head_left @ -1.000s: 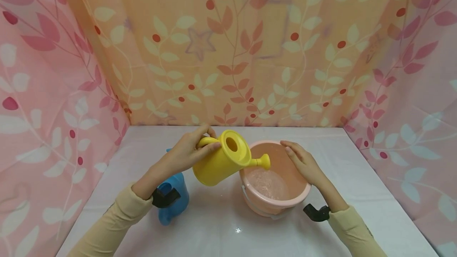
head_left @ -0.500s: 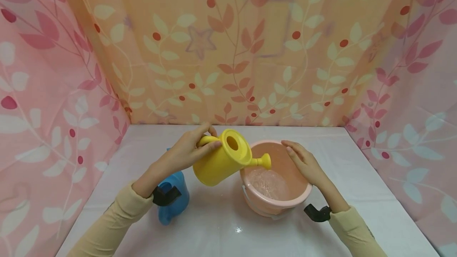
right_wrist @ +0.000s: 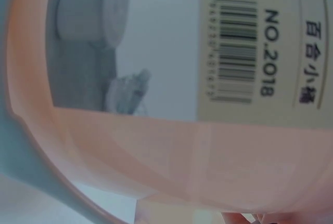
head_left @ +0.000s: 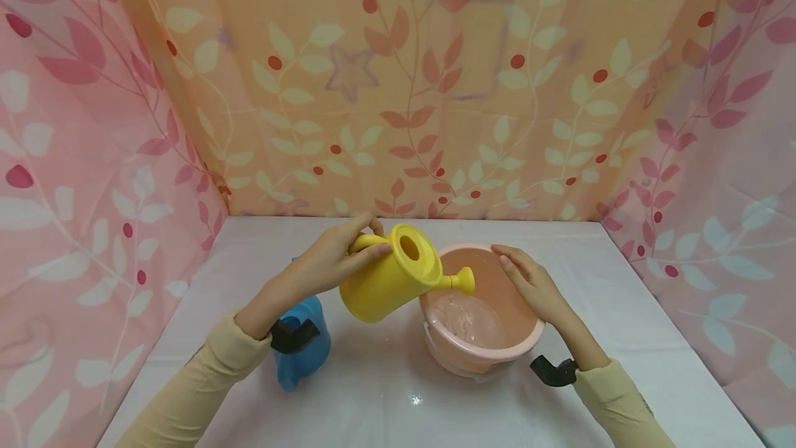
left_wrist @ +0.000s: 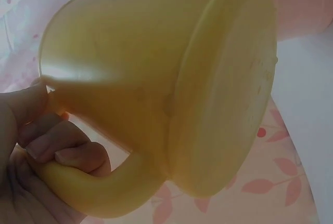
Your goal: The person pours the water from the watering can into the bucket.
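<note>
My left hand (head_left: 338, 254) grips the handle of a yellow watering can (head_left: 385, 285), fingers curled around it in the left wrist view. The can is tilted right, and its spout head hangs over a pink bucket (head_left: 454, 361). Clear water (head_left: 466, 320) with a rippled surface lies in the bucket. On the bucket's right rim, my right hand (head_left: 531, 285) holds on, thumb over the inner side and fingers along the rim. The right wrist view faces the bucket's outer wall with a printed label (right_wrist: 237, 52); only bits of fingers (right_wrist: 234, 218) show at the bottom.
A blue plastic watering can (head_left: 307, 348) stands on the white table (head_left: 385, 406) below my left wrist, partly covered by it. The bucket's pale handle (head_left: 457, 370) hangs down at its front. Leaf-patterned cloth (head_left: 410, 88) encloses the back and sides. Small wet spots glint on the table.
The yellow watering can and my left hand have shifted very slightly right and up. Ripples on the water have changed shape. My right hand stays at the bucket's rim.
</note>
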The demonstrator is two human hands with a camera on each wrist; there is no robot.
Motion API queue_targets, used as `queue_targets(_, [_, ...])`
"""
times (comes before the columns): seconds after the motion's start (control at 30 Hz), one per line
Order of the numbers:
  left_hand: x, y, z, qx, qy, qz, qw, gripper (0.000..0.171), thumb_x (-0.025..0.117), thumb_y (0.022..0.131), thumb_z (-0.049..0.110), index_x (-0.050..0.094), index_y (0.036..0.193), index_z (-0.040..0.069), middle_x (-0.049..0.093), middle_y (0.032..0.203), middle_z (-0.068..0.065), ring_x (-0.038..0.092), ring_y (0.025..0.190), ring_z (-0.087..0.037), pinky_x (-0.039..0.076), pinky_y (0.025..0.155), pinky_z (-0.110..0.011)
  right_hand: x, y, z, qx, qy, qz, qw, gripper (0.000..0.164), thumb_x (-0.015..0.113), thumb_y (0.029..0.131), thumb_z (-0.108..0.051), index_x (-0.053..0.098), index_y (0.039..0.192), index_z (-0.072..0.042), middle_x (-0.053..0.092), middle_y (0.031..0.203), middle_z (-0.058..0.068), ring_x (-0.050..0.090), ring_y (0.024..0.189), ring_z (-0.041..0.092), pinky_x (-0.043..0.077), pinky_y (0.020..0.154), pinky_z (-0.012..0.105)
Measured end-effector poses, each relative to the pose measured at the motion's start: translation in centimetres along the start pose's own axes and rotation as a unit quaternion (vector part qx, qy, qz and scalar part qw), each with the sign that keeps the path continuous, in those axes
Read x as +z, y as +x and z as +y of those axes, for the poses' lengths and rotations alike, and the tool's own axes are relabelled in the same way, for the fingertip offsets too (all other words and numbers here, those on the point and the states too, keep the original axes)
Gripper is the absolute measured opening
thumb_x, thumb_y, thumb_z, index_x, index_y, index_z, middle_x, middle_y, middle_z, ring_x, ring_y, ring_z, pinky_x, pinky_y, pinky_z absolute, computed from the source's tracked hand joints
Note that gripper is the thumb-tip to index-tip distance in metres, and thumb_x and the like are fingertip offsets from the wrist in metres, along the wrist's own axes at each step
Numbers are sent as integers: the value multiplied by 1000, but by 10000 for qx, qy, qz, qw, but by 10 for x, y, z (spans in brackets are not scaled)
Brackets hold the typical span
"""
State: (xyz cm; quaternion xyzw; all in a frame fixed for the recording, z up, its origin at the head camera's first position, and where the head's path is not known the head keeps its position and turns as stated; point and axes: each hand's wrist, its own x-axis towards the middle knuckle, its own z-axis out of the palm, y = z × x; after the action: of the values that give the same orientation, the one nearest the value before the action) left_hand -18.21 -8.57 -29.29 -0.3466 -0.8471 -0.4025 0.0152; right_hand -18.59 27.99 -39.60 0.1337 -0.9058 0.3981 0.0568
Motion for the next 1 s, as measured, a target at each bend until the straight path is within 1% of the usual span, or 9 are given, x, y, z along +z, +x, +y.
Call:
queue_targets(0.2, [0, 2, 0, -6, 5, -48, 10000, 22, 56, 91, 40, 48, 99, 21, 42, 63, 0, 44, 57, -13, 39, 53, -24, 0, 0, -1, 74, 11, -29, 10000, 41, 40, 100, -30, 44, 136, -10, 44, 138, 15, 41, 126, 38, 38, 96, 58])
queue_targets(0.5, [-1, 3, 3, -68, 25, -94, 9999, 20, 56, 91, 39, 48, 96, 21, 40, 63, 0, 42, 56, -13, 38, 53, -24, 0, 0, 0, -19, 2, 14, 10000, 42, 39, 100, -32, 45, 136, -10, 45, 138, 14, 42, 126, 37, 37, 97, 59])
queue_targets(0.73, [-1, 3, 3, -81, 72, -116, 9999, 21, 55, 91, 39, 47, 98, 21, 38, 62, 1, 42, 55, -12, 38, 53, -24, -1, 0, 0, 54, -33, -23, 10000, 41, 39, 100, -32, 44, 136, -12, 44, 139, 12, 41, 127, 36, 36, 97, 58])
queue_targets(0.83, [-1, 3, 3, -83, 72, -126, 9999, 22, 55, 91, 39, 47, 99, 21, 37, 60, 2, 41, 54, -12, 37, 52, -24, -1, -1, -6, 61, -12, -35, 10000, 41, 39, 101, -29, 44, 136, -10, 44, 139, 14, 41, 127, 36, 36, 98, 59])
queue_targets(1.0, [-2, 2, 2, -135, 81, -152, 9998, 22, 55, 91, 39, 46, 100, 21, 37, 60, 2, 41, 54, -12, 38, 52, -24, -5, -7, -32, 2, 30, -42, 10000, 40, 39, 101, -20, 43, 134, 0, 44, 137, 22, 41, 125, 42, 35, 97, 60])
